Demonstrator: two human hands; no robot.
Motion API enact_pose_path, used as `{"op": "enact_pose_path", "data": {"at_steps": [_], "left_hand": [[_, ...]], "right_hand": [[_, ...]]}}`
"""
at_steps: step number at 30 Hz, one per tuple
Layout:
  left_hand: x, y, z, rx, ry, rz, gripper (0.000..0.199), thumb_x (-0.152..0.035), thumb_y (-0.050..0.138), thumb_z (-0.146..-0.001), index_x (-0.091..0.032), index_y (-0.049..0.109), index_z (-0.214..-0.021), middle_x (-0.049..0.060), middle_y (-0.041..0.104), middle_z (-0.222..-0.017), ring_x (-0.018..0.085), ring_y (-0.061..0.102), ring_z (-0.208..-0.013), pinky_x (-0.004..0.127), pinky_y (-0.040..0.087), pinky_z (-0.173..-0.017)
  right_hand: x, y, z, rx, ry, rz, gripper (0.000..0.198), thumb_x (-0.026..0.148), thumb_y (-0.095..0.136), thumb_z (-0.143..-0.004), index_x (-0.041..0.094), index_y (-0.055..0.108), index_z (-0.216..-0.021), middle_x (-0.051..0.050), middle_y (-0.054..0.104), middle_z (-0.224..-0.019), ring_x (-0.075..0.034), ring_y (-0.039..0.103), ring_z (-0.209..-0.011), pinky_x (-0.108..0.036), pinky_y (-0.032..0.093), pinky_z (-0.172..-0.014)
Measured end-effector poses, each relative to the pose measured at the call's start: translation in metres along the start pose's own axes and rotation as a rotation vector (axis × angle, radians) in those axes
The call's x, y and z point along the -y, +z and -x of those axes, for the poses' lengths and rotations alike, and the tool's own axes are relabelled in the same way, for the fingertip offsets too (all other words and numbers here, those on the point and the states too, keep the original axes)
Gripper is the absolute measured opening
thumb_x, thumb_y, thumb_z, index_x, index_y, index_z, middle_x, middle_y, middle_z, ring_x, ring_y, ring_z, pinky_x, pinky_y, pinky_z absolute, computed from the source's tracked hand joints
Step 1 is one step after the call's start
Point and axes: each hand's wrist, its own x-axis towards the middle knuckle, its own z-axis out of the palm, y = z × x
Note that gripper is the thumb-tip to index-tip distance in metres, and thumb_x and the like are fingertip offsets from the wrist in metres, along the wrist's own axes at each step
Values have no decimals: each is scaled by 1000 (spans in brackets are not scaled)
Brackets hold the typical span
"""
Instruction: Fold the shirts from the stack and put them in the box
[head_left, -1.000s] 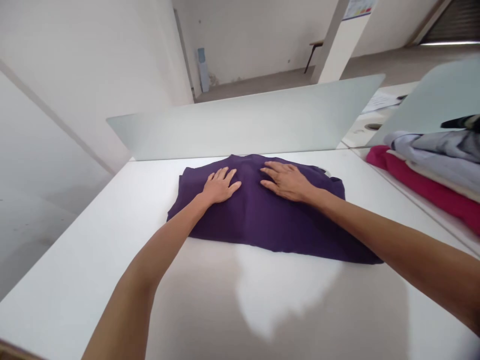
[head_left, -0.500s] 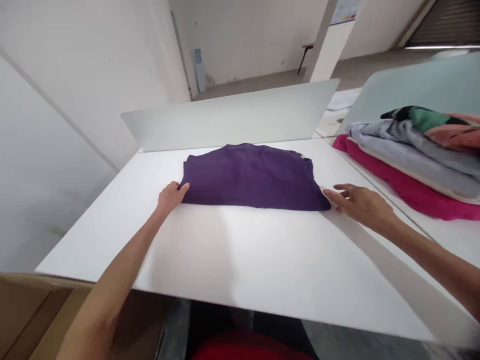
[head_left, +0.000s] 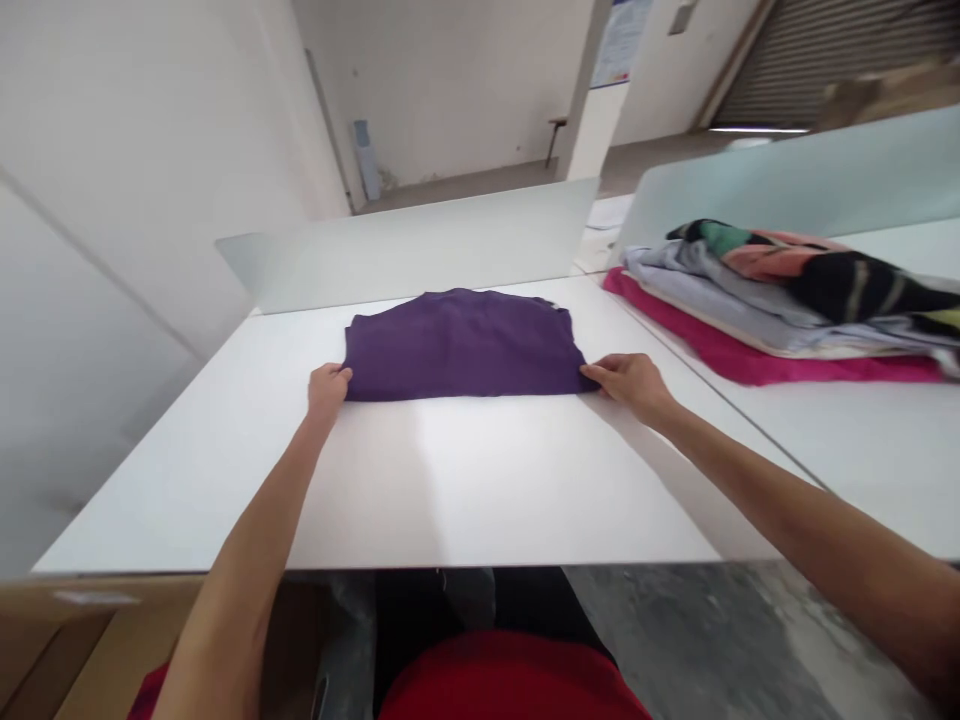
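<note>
A folded purple garment [head_left: 461, 345] lies flat on the white table [head_left: 510, 490], its long straight edge toward me. At its near left corner, my left hand [head_left: 328, 388] pinches the cloth between thumb and fingers. My right hand [head_left: 628, 382] grips the near right corner in the same way. A small pale patch shows at the garment's far right edge. What kind of garment it is cannot be made out from the folds.
To the right, a pile of folded clothes [head_left: 750, 290] in pink, grey and patterned cloth lies across the adjoining table. A low pale partition [head_left: 420, 245] borders the table's far side. Below the left edge stands an open cardboard box [head_left: 82, 640] with something red inside.
My right hand has closed on the garment's near right corner, where it was loosely beside it before. The left hand keeps its hold. The camera view has turned to the right.
</note>
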Motion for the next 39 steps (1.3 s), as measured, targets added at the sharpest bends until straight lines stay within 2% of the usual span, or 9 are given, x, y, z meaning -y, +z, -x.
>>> {"op": "enact_pose_path", "data": {"at_steps": [5, 10, 17, 21, 24, 30, 35, 37, 39], "left_hand": [[0, -1, 3, -20, -38, 264, 14, -24, 65, -70, -17, 69, -82, 1, 71, -73, 20, 66, -78, 31, 50, -75], [6, -5, 9, -15, -112, 343, 8, -22, 69, -66, -19, 66, -72, -2, 63, -63, 18, 60, -71, 31, 47, -73], [15, -8, 8, -22, -86, 408, 17, -27, 71, -67, -18, 70, -82, -4, 59, -65, 15, 53, -70, 30, 44, -75], [21, -6, -1, -46, -117, 470, 26, -28, 73, -65, -17, 71, -88, -5, 59, -69, 12, 46, -67, 28, 39, -72], [23, -4, -2, -39, -113, 480, 29, -29, 73, -65, -17, 71, -91, -5, 62, -74, 13, 48, -69, 28, 39, -72], [25, -9, 6, 26, -29, 324, 21, -31, 70, -70, -19, 69, -87, -2, 64, -71, 18, 58, -75, 30, 45, -78], [30, -11, 3, 30, -3, 109, 32, -42, 70, -77, -19, 71, -99, 1, 68, -77, 21, 64, -79, 33, 49, -82], [26, -12, 5, 3, 6, -63, 41, -45, 69, -81, -19, 70, -113, 6, 73, -89, 28, 68, -93, 39, 52, -90], [21, -13, 9, -40, 65, -270, 55, -45, 67, -85, -18, 64, -132, 14, 74, -116, 35, 66, -116, 49, 49, -105]], "right_hand": [[5, -4, 9, -25, -54, -255, 20, 38, 68, -75, 18, 68, -72, 1, 56, -53, -14, 51, -53, -28, 38, -55], [3, -3, 14, 6, -15, -229, 18, 35, 65, -75, 18, 67, -70, 1, 53, -49, -13, 48, -51, -29, 35, -54], [-13, -1, 18, 7, -166, -469, 29, 47, 70, -73, 19, 64, -73, 2, 52, -52, -12, 44, -52, -28, 33, -55], [-15, -3, 20, 9, -186, -596, 35, 51, 76, -68, 19, 64, -73, 2, 51, -52, -11, 42, -52, -28, 31, -54], [-15, -4, 20, 27, -183, -634, 37, 53, 77, -66, 20, 63, -73, 3, 50, -52, -11, 41, -50, -28, 30, -54], [-14, -4, 23, 82, -149, -465, 34, 51, 71, -68, 19, 63, -77, 3, 50, -52, -11, 39, -50, -28, 29, -52], [-6, -3, 15, 51, -101, -238, 38, 52, 63, -80, 17, 72, -89, 1, 54, -54, -14, 47, -54, -29, 35, -56], [-3, -1, 11, 40, -69, -122, 34, 48, 62, -84, 17, 75, -90, -1, 61, -60, -16, 55, -61, -29, 38, -59], [-1, 1, 8, 15, -20, -4, 29, 42, 62, -85, 19, 77, -96, -3, 70, -73, -19, 63, -72, -30, 43, -65]]}}
